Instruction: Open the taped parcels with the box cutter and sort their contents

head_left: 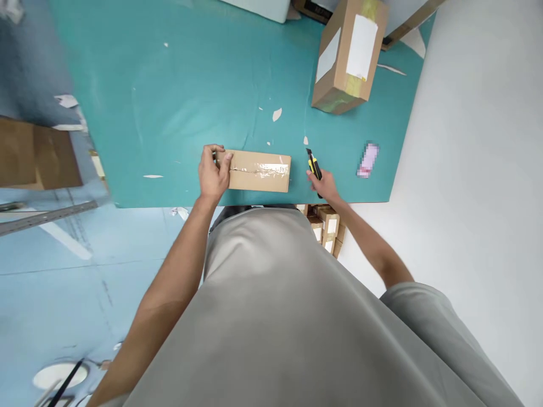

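Observation:
A small cardboard box (258, 180) with shiny clear tape along its top lies near the front edge of the green table (190, 102). My left hand (215, 174) grips its left end, thumb on top and fingers round the far corner. Right of the box, my right hand (324, 185) is closed around a black and yellow utility knife (314, 164), its tip pointing away from me. The knife and the box are apart.
A larger taped carton (350, 56) with white labels stands at the back right. A blurred pink item (367, 160) lies on the right, and paper scraps (277, 115) dot the table. More cartons (328, 223) sit below the front edge.

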{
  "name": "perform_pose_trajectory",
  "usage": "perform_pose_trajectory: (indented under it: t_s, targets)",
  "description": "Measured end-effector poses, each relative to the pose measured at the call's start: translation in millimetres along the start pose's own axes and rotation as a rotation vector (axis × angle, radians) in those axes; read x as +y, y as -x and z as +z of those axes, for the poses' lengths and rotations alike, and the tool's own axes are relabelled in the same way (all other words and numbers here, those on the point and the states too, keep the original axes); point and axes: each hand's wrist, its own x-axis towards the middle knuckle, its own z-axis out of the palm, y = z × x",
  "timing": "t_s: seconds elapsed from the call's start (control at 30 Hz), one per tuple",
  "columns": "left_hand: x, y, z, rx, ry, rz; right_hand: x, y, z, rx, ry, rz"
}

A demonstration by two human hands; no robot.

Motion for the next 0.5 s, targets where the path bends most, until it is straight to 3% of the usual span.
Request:
perform_pose_trajectory:
  t_s: [0.1,0.2,0.33,0.5]
  targets:
    - [-8.3,-2.5,-18.9,0.035,-0.091,0.023,-11.1,-2.6,56.8,-0.016,-0.403,0.108]
    - [-18.2,-0.9,-33.6,0.073,-0.170,0.040,-33.7,10.7,84.0,-0.011,-0.564,0.085]
    - [-27.7,3.3,-26.7,0.032,-0.170,0.045,-58.6,34.9,72.2,0.084,-0.412,-0.039]
    - [-21.0,3.9,-5.6,-0.262,-0.065,-0.030,-74.7,48.6,44.6,0.219,0.060,-0.121]
